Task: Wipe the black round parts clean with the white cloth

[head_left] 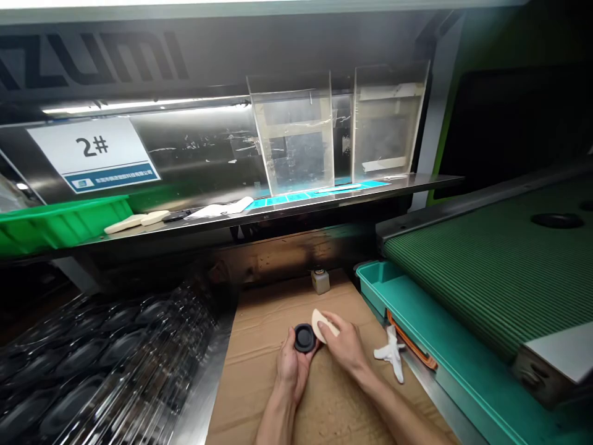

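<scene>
Down on the cardboard sheet (262, 327), my two hands work close together. My left hand (291, 374) is closed in a narrow grip around a black round rubber part (304, 338), thumb and fingers on its rim, its hollow face turned up toward me. My right hand (345, 347) pinches a cream pad (321, 326), fingers laid over its top, and the pad's edge touches the right rim of the black part. Neither grip is wide.

At 12 o'clock from my hands, a small bottle (320, 282) with a dark cap stands at the far edge of the cardboard. At 3 o'clock from my right hand, a white cloth (390, 353) lies crumpled, just beside a teal tray (384, 290) with an orange strip (412, 341) along its side. Further out at 2 o'clock runs a green ribbed conveyor belt (491, 278). At 9 o'clock, stacked clear blister trays (106, 364) hold dark round parts. Up at 12 o'clock, two clear acrylic bins (294, 139) stand on a steel shelf (417, 183), with a "2#" sign (95, 154) at 11 o'clock and a green plastic tray (60, 222) at 10 o'clock.
</scene>
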